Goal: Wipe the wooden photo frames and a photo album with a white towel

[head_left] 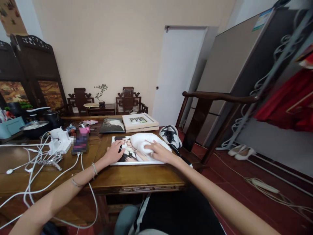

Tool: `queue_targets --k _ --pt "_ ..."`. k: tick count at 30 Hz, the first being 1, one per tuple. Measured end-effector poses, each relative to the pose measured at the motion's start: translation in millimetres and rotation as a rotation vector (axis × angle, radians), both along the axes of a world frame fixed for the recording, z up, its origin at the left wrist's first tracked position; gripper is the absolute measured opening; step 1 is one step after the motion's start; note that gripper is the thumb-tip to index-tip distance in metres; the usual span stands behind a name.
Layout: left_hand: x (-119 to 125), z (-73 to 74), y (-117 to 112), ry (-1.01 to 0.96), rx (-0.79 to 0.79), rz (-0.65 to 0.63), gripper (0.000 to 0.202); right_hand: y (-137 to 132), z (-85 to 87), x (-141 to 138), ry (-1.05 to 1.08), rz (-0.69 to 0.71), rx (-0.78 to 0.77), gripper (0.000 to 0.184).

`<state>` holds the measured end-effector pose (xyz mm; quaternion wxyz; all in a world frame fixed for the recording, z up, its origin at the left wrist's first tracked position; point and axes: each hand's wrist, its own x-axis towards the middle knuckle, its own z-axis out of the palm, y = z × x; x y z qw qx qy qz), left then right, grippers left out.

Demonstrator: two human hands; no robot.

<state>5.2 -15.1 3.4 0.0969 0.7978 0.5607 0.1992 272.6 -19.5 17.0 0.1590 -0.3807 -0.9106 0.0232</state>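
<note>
A photo panel (127, 157) with a white edge lies flat on the wooden table, printed with a picture of people. My left hand (115, 152) rests on its left side, fingers spread and flat, holding nothing. On the panel's right part lies a fluffy white cloth (144, 139), bunched up and covering that side of the picture. My right hand (157, 151) presses on this cloth, with its fingers curled into the pile. Part of the panel's right edge is hidden under the cloth and my wrist.
Behind the panel are a dark album (112, 126) and a pale framed box (140, 122). Sneakers (170, 135) sit right, beside a wooden chair (198, 120). At left lie tangled white cables (36, 160), a power strip (60, 142), a phone (80, 143) and a pink cup (84, 128).
</note>
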Motion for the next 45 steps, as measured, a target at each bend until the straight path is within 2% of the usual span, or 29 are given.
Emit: queue_targets --k 5,8,10,14,18,20,22,25,28,31,33,34,36,39,42,45 --pt "0 -3.3 0 0.018 0.004 0.002 0.048 -92 -4.9 24 -0.017 0.069 -0.081 0.057" --pt "-2 -5.0 1 0.022 0.018 -0.013 0.048 -104 -0.3 24 -0.043 0.086 -0.113 0.057" --pt "-3 -5.2 1 0.028 0.01 -0.016 0.049 -87 3.6 16 -0.036 0.09 -0.102 0.055" --pt "-4 -3.2 2 0.044 -0.001 -0.027 0.051 -15 9.6 -8 -0.006 0.066 -0.05 0.045" --pt "-6 -2.3 4 0.025 0.013 -0.051 0.05 48 12.3 -24 0.026 -0.124 -0.007 0.047" --pt "-7 -3.9 6 0.003 0.016 -0.044 0.049 62 12.7 -28 0.042 -0.186 0.003 0.052" --pt "-8 -6.7 9 -0.013 0.018 -0.037 0.049 61 11.3 -28 0.045 -0.211 -0.007 0.053" --pt "-9 -12.0 15 -0.029 0.02 -0.026 0.048 31 3.8 -19 0.021 -0.178 -0.038 0.055" --pt "-10 -17.0 20 -0.042 0.032 -0.039 0.046 -26 -4.9 -2 0.013 -0.046 -0.053 0.061" --pt "-10 -20.6 23 -0.055 0.055 -0.046 0.045 -81 -5.7 13 0.04 0.059 -0.084 0.06" --pt "-10 -22.3 23 -0.046 0.057 -0.052 0.045 -98 -2.8 14 0.036 0.11 -0.103 0.059" --pt "-11 -23.0 24 -0.038 0.058 -0.058 0.044 -98 -1.2 12 0.028 0.131 -0.104 0.059" --pt "-11 -23.8 24 -0.026 0.064 -0.069 0.043 -83 1.7 -1 0.017 0.158 -0.087 0.058" --pt "-12 -23.3 24 -0.033 0.084 -0.086 0.043 -32 7.4 -28 0.021 0.149 -0.041 0.053" --pt "-13 -20.8 24 -0.035 0.074 -0.095 0.043 24 16.3 -51 -0.007 0.012 -0.018 0.051" --pt "-12 -18.7 23 -0.032 0.057 -0.094 0.044 57 23.3 -64 -0.017 -0.107 -0.014 0.052"
